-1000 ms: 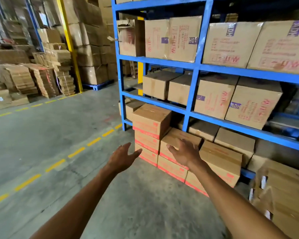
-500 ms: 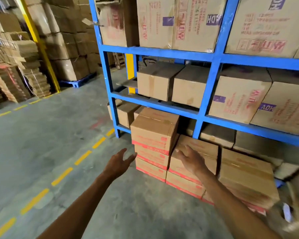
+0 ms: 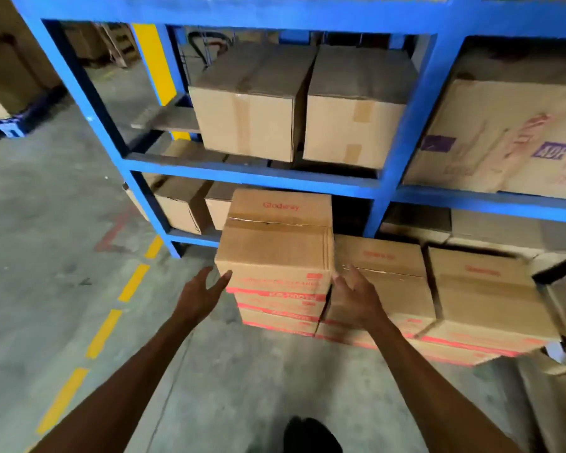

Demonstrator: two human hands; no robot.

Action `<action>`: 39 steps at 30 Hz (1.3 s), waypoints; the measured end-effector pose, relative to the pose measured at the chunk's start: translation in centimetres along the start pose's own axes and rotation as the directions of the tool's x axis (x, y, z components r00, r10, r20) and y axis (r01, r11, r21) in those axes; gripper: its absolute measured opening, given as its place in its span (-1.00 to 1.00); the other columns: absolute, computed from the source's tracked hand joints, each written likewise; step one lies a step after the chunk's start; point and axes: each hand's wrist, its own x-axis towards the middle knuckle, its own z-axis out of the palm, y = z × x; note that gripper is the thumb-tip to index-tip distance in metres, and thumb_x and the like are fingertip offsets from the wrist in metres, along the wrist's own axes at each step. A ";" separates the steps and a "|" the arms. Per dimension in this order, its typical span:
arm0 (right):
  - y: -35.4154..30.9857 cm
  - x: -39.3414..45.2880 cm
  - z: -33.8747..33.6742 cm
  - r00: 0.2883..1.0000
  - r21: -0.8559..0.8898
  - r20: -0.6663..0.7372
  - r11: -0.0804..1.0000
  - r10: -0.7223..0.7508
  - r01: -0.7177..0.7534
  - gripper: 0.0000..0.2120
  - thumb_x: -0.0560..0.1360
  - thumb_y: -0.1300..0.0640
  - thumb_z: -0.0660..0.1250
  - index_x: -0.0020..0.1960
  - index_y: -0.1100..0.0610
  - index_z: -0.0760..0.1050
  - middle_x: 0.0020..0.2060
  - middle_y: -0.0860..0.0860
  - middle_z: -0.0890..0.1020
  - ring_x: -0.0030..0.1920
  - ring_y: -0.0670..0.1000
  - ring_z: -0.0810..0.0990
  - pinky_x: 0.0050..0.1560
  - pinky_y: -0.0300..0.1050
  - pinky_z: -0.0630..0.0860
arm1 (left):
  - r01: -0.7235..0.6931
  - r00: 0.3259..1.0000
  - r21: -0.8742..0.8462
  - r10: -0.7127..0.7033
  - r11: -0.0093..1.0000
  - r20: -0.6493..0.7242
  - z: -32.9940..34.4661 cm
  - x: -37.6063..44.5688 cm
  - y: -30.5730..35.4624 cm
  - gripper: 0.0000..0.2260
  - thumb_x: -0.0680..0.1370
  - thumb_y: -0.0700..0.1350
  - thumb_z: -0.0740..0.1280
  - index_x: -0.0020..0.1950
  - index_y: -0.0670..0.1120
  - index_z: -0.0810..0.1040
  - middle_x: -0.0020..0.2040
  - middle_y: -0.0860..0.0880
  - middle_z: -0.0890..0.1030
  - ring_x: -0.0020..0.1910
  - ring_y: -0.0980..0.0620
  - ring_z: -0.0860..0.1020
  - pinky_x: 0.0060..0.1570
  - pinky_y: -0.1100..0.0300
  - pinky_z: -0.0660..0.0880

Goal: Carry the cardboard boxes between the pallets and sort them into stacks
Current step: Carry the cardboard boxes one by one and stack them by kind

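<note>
Reach under way, no box lifted yet; most of the sorting judged still ahead.
Blue rack [image 3: 415, 152] holds boxes on its shelves above a grey concrete floor [image 3: 46, 256] with yellow dashes; three floor stacks stand before it, the left stack [image 3: 276, 308] tallest. Its top box [image 3: 275, 243] sits between the left hand [image 3: 201, 297] and right hand [image 3: 356, 299], each grip spread, holding nothing, near the box's front corners.

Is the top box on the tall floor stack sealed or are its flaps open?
Shut. The top box has both flaps lying flat, meeting along a seam across its top. Whether tape holds them, cannot tell.
</note>
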 end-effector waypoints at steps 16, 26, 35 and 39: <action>6.7 22.2 10.2 0.943 0.343 0.011 0.884 0.334 -0.317 -0.52 0.53 -0.13 0.27 0.41 0.00 0.37 0.20 0.00 0.58 0.22 0.00 0.53 0.32 0.06 0.43 | 0.177 0.984 -0.319 -0.165 0.931 0.066 9.5 25.6 -3.9 -0.64 0.46 0.02 0.45 0.24 0.09 0.53 0.03 0.12 0.64 -0.04 0.23 0.60 -0.08 0.28 0.51; 4.9 21.2 8.9 0.952 0.437 -0.007 0.857 0.305 -0.271 -0.53 0.57 0.01 0.26 0.45 0.01 0.32 0.26 -0.04 0.52 0.25 -0.04 0.46 0.29 -0.12 0.38 | 0.219 0.975 -0.432 -0.185 0.875 0.120 8.1 24.6 -3.4 -0.67 0.46 -0.08 0.46 0.22 -0.02 0.58 0.00 0.07 0.68 -0.02 0.09 0.62 -0.06 0.25 0.57; 4.3 4.6 0.3 0.967 0.489 -0.160 0.867 0.199 -0.097 -0.59 0.57 0.00 0.25 0.41 -0.03 0.37 0.03 -0.13 0.57 0.00 -0.14 0.53 -0.05 -0.24 0.45 | 0.054 0.990 -0.516 0.023 0.855 0.142 4.2 8.9 -1.4 -0.65 0.47 -0.01 0.44 0.24 0.00 0.56 0.09 -0.02 0.64 0.00 0.06 0.60 -0.03 0.17 0.50; 5.9 -6.2 -4.2 0.955 0.496 -0.221 0.866 0.200 -0.066 -0.57 0.56 -0.04 0.26 0.41 -0.02 0.39 0.19 -0.01 0.56 0.14 0.01 0.52 0.08 -0.14 0.43 | 0.028 0.981 -0.543 0.082 0.839 0.176 3.6 -2.1 -0.7 -0.64 0.48 0.01 0.42 0.26 0.02 0.51 0.09 -0.01 0.60 -0.05 0.08 0.58 -0.05 0.17 0.51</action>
